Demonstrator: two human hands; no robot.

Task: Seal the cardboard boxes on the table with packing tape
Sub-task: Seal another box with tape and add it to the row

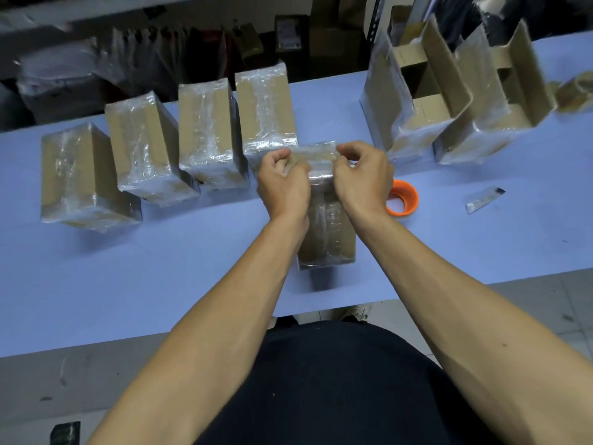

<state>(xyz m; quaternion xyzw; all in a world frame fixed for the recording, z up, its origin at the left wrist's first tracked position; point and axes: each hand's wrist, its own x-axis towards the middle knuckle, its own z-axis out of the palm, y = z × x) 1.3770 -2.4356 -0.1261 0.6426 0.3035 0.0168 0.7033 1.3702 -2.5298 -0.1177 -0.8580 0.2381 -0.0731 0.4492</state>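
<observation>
My left hand [282,184] and right hand [362,181] both curl onto the far top edge of the cardboard box [327,239] at frame center, fingers pinching the clear tape [317,155] there. Orange tape roll [402,198] just right of my right wrist. Four wrapped boxes [205,133] line the upper left, two open-flapped boxes [449,101] upper right, all on the blue table [160,268].

Four sealed boxes [179,149] stand left of the centre box [327,232], tape roll [402,197] right.
</observation>
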